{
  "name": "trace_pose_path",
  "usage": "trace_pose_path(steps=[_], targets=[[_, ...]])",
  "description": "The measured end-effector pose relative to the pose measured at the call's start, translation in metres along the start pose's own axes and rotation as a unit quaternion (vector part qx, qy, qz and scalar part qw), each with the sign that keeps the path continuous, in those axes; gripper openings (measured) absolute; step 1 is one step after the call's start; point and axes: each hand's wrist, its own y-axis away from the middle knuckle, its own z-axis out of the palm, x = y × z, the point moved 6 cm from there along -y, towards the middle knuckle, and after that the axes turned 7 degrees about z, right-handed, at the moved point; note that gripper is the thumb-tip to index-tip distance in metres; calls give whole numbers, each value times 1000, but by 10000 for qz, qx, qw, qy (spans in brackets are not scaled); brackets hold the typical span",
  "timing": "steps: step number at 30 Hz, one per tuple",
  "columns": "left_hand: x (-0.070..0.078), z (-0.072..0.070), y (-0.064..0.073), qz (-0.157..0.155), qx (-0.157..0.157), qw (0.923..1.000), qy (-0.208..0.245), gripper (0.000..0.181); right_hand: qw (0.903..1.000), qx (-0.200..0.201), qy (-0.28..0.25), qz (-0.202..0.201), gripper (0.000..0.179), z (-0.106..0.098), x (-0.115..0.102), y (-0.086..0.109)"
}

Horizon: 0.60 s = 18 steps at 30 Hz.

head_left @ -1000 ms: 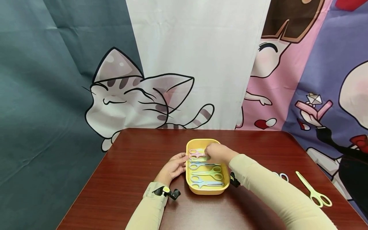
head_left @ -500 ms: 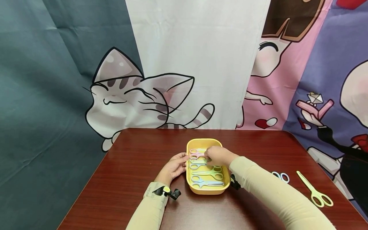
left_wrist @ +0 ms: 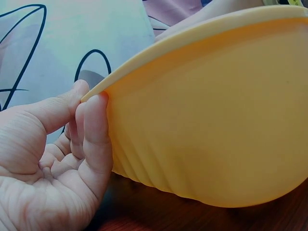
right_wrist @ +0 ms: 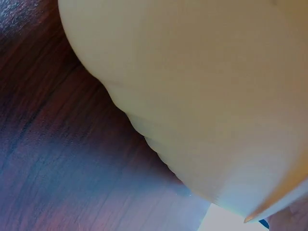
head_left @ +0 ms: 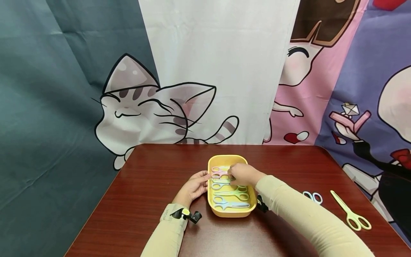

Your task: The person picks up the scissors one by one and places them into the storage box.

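A yellow plastic basket (head_left: pixel 232 214) stands on the table with several small scissors laid crosswise in it. My left hand (head_left: pixel 195 185) pinches its left rim; in the left wrist view the thumb lies over the rim (left_wrist: pixel 139 60) and the fingers press the outer wall. Reaching in over the right side, my right hand (head_left: pixel 243 174) has curled fingers on the pink scissors (head_left: pixel 219 174), whose blades it covers. Nearer the front lie blue scissors (head_left: pixel 221 186), green scissors (head_left: pixel 236 193) and light blue scissors (head_left: pixel 224 203). The right wrist view shows mostly the basket's outer wall (right_wrist: pixel 192 96).
On the reddish-brown table (head_left: pixel 154 178), at the right, lie pale yellow-green scissors (head_left: pixel 350 214). Beside them are blue-handled scissors (head_left: pixel 313 197), partly hidden by the right sleeve (head_left: pixel 298 210). A printed curtain (head_left: pixel 224 53) hangs behind the table.
My right hand and forearm have shifted slightly up within the basket, baring more of the blue-handled scissors on the table. The left hand keeps its hold on the rim.
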Motion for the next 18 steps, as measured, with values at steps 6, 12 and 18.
trace_pose_path(steps=[6, 12, 18], targets=[[1, 1, 2, -39, 6, 10000, 6, 7, 9992, 47, -199, 357, 19, -12, 7, 8], [2, 0, 1, -40, 11, 10000, -27, 6, 9949, 944, -242, 264, 15, -45, 21, 26], [0, -1, 0, -76, 17, 10000, -44, 5, 9824, 1851, -205, 148, 14, -70, 43, 61]])
